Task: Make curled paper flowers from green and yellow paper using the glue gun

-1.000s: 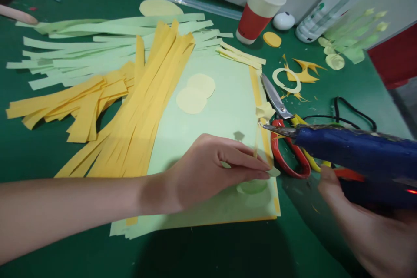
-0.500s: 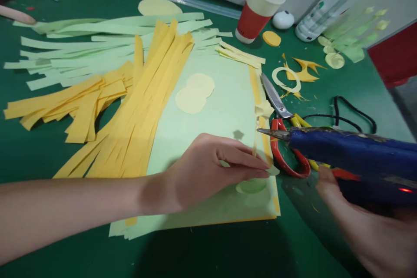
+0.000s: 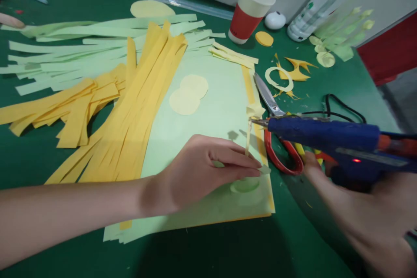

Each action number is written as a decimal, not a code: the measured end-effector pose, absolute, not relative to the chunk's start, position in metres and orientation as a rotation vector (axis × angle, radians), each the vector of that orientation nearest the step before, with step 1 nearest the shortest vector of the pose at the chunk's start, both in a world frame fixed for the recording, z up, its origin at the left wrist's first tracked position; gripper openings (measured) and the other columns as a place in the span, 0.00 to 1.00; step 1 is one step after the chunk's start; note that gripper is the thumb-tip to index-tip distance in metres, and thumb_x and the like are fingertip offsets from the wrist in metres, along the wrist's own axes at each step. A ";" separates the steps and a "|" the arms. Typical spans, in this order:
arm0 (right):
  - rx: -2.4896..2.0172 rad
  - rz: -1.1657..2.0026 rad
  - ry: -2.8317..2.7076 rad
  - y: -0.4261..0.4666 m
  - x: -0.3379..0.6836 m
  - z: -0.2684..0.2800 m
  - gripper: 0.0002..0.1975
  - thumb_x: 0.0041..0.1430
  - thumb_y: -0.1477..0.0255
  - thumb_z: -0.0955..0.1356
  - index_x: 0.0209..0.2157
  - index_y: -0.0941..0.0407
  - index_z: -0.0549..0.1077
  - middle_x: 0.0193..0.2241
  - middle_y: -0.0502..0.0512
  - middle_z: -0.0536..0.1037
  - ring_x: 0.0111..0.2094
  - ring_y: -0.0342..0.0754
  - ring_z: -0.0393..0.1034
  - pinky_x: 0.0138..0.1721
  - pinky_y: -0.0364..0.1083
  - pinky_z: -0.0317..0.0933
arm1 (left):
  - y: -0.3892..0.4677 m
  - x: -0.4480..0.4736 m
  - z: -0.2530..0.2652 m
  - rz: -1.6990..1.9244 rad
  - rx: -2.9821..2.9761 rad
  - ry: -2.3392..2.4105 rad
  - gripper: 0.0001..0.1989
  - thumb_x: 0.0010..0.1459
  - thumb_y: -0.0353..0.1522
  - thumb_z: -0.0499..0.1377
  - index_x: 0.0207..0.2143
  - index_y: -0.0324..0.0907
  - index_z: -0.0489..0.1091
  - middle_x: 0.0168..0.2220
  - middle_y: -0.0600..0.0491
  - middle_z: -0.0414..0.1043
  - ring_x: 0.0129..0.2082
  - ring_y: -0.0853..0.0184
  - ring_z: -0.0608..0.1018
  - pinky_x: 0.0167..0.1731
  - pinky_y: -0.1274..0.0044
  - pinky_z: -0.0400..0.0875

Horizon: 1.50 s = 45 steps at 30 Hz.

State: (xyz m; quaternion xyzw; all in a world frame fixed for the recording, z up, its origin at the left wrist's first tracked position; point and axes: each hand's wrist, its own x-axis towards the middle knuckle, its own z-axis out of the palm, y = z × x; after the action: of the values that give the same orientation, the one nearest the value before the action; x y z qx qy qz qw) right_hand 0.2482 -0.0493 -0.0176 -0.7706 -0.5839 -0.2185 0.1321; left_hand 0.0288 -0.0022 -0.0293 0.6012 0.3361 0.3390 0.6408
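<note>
- Two bare hands are at work over the green table (image 3: pixel 208 252); the left hand (image 3: pixel 208 165) has its fingertips pinched together around a small paper flower (image 3: pixel 248 139).
- That flower is above the right-hand side of a pale green sheet (image 3: pixel 221 95), its thin stem rising from the fingers to a pale yellow bloom (image 3: pixel 256 109).
- From where I stand, the right hand (image 3: pixel 368 213) is wrapped around the handle of a blue glue gun (image 3: pixel 322 134), a small red light glowing on its side.
- The nozzle (image 3: pixel 260 123) points at the stem just under the bloom; I can't tell whether they touch.
- Red-handled scissors (image 3: pixel 295 163) lie beside the sheet, partly behind the gun.
- Yellow strips (image 3: pixel 140 108) cross the sheet's left side, with green strips (image 3: pixel 81 30) beyond them.
- Farther back stands a red-and-white paper cup (image 3: pixel 247 17), near a small white rounded object (image 3: pixel 275 20).
- Another person's fingertip (image 3: pixel 12 21) shows at the far left edge.
</note>
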 end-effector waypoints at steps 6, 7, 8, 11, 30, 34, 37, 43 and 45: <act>-2.299 -0.575 -1.418 -0.021 0.274 -0.002 0.36 0.43 0.59 0.69 0.52 0.64 0.63 0.34 0.65 0.73 0.30 0.57 0.69 0.30 0.51 0.59 | -0.001 0.029 -0.031 0.821 1.438 0.737 0.05 0.49 0.24 0.62 0.28 0.38 0.78 0.30 0.52 0.79 0.29 0.71 0.79 0.31 0.84 0.73; -2.326 -0.550 -1.363 -0.016 0.284 0.000 0.37 0.43 0.60 0.69 0.53 0.65 0.62 0.38 0.67 0.73 0.33 0.57 0.69 0.32 0.51 0.59 | -0.001 0.029 -0.031 0.813 1.443 0.742 0.05 0.50 0.24 0.62 0.29 0.38 0.78 0.30 0.51 0.79 0.29 0.71 0.78 0.31 0.83 0.73; -2.359 -0.551 -1.297 -0.011 0.296 0.001 0.37 0.44 0.60 0.69 0.53 0.66 0.61 0.40 0.69 0.72 0.36 0.58 0.69 0.34 0.51 0.58 | -0.001 0.029 -0.030 0.795 1.434 0.752 0.05 0.50 0.24 0.62 0.29 0.38 0.78 0.30 0.51 0.79 0.29 0.70 0.79 0.31 0.82 0.73; -2.551 -0.450 -1.125 0.003 0.329 0.001 0.32 0.50 0.61 0.66 0.52 0.68 0.63 0.38 0.72 0.72 0.36 0.58 0.66 0.35 0.52 0.56 | -0.002 0.029 -0.027 0.721 1.358 0.817 0.05 0.50 0.26 0.62 0.28 0.41 0.78 0.30 0.52 0.79 0.30 0.69 0.79 0.32 0.80 0.73; -1.700 0.356 -1.850 -0.019 0.252 0.018 0.12 0.56 0.62 0.62 0.27 0.52 0.72 0.32 0.53 0.74 0.33 0.45 0.69 0.35 0.44 0.63 | -0.011 0.026 0.016 0.764 1.546 0.717 0.07 0.50 0.24 0.62 0.28 0.43 0.78 0.32 0.53 0.79 0.33 0.70 0.79 0.36 0.82 0.73; -1.240 1.134 -1.655 -0.028 0.210 0.035 0.05 0.53 0.68 0.67 0.28 0.51 0.75 0.29 0.50 0.74 0.32 0.43 0.68 0.31 0.42 0.62 | -0.008 0.023 0.026 0.785 1.711 0.680 0.08 0.52 0.23 0.60 0.29 0.42 0.78 0.33 0.52 0.79 0.32 0.70 0.79 0.34 0.83 0.73; -1.151 1.284 -1.545 -0.024 0.199 0.040 0.03 0.51 0.70 0.68 0.27 0.52 0.76 0.28 0.49 0.74 0.31 0.42 0.67 0.31 0.41 0.61 | -0.004 0.021 0.031 0.824 1.827 0.687 0.08 0.52 0.22 0.60 0.29 0.41 0.78 0.32 0.53 0.79 0.30 0.72 0.79 0.33 0.85 0.73; -1.110 1.451 -1.415 -0.016 0.194 0.045 0.05 0.50 0.72 0.70 0.23 0.55 0.73 0.26 0.47 0.71 0.29 0.38 0.63 0.30 0.38 0.58 | -0.001 0.022 0.038 0.943 2.022 0.623 0.06 0.52 0.22 0.61 0.29 0.39 0.78 0.32 0.53 0.79 0.30 0.73 0.78 0.32 0.87 0.72; -1.075 1.470 -1.416 -0.016 0.193 0.047 0.06 0.51 0.73 0.69 0.21 0.55 0.72 0.24 0.46 0.69 0.27 0.38 0.62 0.29 0.38 0.57 | -0.002 0.022 0.041 0.952 2.063 0.615 0.06 0.52 0.23 0.61 0.29 0.38 0.77 0.31 0.53 0.78 0.30 0.73 0.78 0.32 0.86 0.72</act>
State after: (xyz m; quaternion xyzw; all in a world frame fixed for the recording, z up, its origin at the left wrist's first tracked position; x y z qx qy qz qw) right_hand 0.1933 -0.0160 0.0466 -0.4261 -0.5611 0.5825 0.4053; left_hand 0.0223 -0.0023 0.0413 0.8094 0.2412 0.3736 0.3836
